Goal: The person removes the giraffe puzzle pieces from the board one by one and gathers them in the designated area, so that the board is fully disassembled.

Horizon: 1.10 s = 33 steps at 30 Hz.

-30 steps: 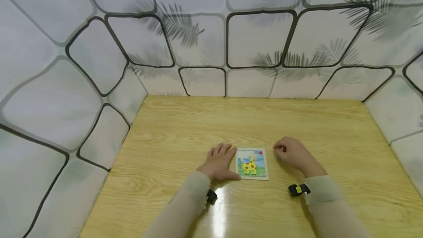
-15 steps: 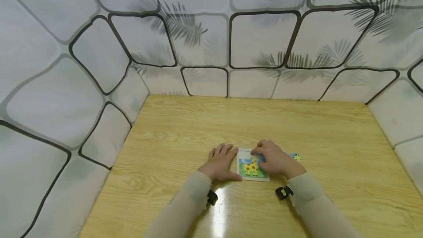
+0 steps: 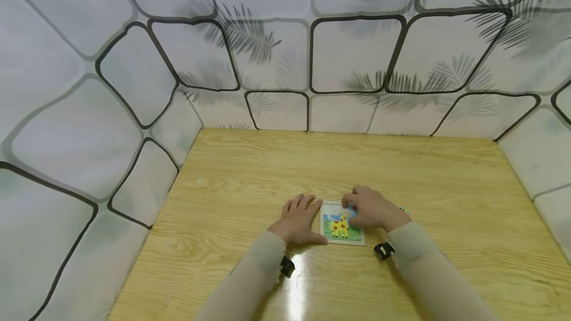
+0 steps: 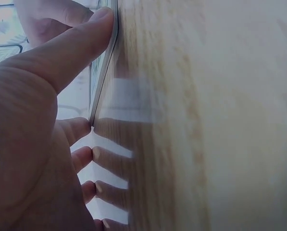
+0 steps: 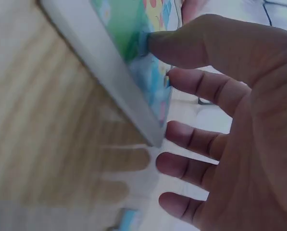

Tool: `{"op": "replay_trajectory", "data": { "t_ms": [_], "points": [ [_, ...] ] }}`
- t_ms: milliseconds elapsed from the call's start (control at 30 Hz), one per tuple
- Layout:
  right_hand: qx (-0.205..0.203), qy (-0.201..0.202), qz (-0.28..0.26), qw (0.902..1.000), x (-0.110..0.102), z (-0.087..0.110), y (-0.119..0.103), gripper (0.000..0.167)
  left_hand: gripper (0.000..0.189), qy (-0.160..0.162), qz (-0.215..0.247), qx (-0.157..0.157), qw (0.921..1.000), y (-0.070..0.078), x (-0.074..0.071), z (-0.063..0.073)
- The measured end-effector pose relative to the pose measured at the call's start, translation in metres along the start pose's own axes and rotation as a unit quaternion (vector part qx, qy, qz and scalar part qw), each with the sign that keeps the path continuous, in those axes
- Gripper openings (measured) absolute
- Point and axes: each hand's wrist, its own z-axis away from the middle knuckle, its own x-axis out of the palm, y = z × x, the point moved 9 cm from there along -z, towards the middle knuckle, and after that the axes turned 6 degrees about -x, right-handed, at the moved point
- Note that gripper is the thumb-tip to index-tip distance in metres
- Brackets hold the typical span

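A small square jigsaw puzzle board (image 3: pixel 352 243) with a pale frame lies on the table, its picture showing a yellow giraffe (image 3: pixel 340 230). My left hand (image 3: pixel 295 221) rests at its left side, fingers spread, with the thumb and index fingertips at the board's edge. Over the board's right part, my right hand (image 3: pixel 374 209) pinches a bluish puzzle piece (image 5: pixel 143 44) between thumb and index finger. That piece sits close over the picture and is mostly hidden by the fingers. In the right wrist view the other fingers extend past the frame's corner.
Behind the right wrist, mostly hidden by it, lies a loose puzzle piece (image 3: pixel 403 210); a blue piece (image 5: pixel 129 219) also shows on the table in the right wrist view. Patterned cloth walls (image 3: pixel 343 108) border the wooden table (image 3: pixel 250 162) at the back and sides.
My right hand has moved left from the table beside the board to over its right part, then shifted slightly, uncovering the red dot. My left hand has stayed at the board's left edge.
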Motion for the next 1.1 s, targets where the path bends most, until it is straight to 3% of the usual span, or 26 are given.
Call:
{"op": "replay_trajectory", "data": {
  "t_ms": [167,367,867,1100],
  "points": [
    [0.012,-0.038,0.034,0.9986,0.000,-0.006,-0.001,0.029,0.104,0.002,-0.005,0.000,1.0000,0.002,-0.001,-0.001],
    [0.017,-0.062,0.024,0.9976,0.001,-0.009,-0.001,0.028,0.105,0.002,-0.009,0.000,1.0000,0.001,0.000,-0.002],
    [-0.038,0.044,0.002,0.9983,0.002,0.005,0.000,0.017,0.105,-0.006,-0.009,-0.001,0.9999,-0.002,0.003,-0.003],
    [-0.049,0.066,-0.010,0.9966,0.000,0.008,0.000,0.019,0.105,-0.007,-0.006,-0.004,1.0000,-0.002,0.003,-0.003]
  ]
}}
